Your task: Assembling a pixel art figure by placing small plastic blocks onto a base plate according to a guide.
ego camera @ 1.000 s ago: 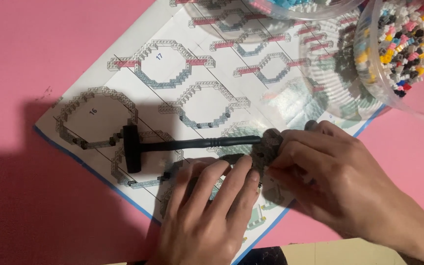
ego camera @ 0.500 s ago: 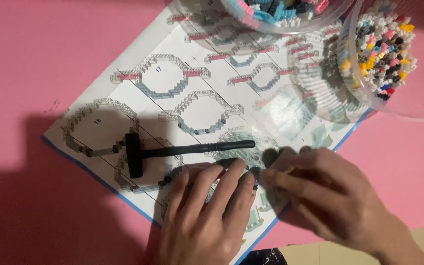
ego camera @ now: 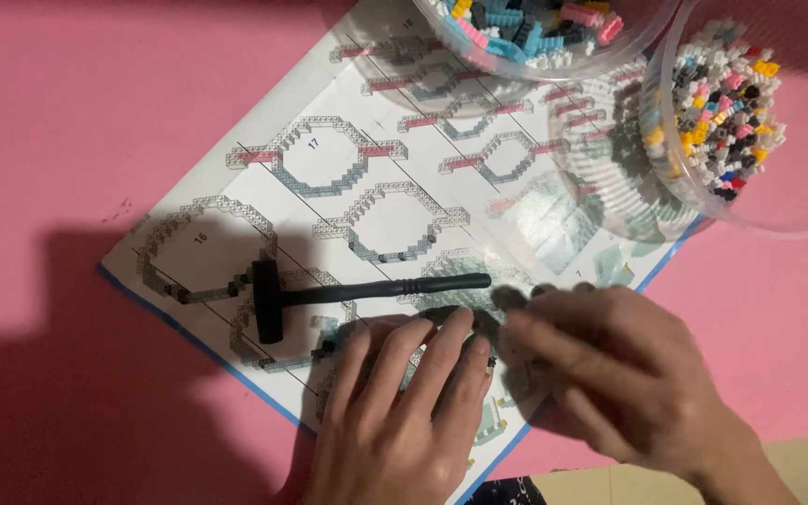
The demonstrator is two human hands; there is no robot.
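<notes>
A: How do the fingers sit?

B: The left hand (ego camera: 395,425) lies flat on the near edge of the sheet (ego camera: 264,201), fingers straight and slightly fanned, tips pointing far. They press down on a small grey brick piece (ego camera: 465,299) that mostly hides under them. I cannot tell whether anything is pinched between them.

A: And the other one?

B: The right hand (ego camera: 624,379) comes in from the near right, fingers curled together toward the same piece. It is blurred, so whether the fingertips clamp a brick cannot be told. Its tips nearly meet those of the left hand.

A: What lies around them?

B: A black hammer (ego camera: 329,295) rests on the sheet just beyond the left fingers, head to the left, handle running right; neither hand grips it. At the far right stands a clear tub (ego camera: 778,220) of mixed coloured bricks, and a clear bowl (ego camera: 638,47) of pink, blue and grey bricks sits at the far edge. Everything is on a pink table (ego camera: 67,122).

A: Any change from half a second ago?

B: Little. Both hands have stayed on the piece at the sheet's near edge, and the hammer has not moved on the sheet. The right hand has shifted a touch and looks more smeared. The view has tipped, so the tub and bowl show more fully.
</notes>
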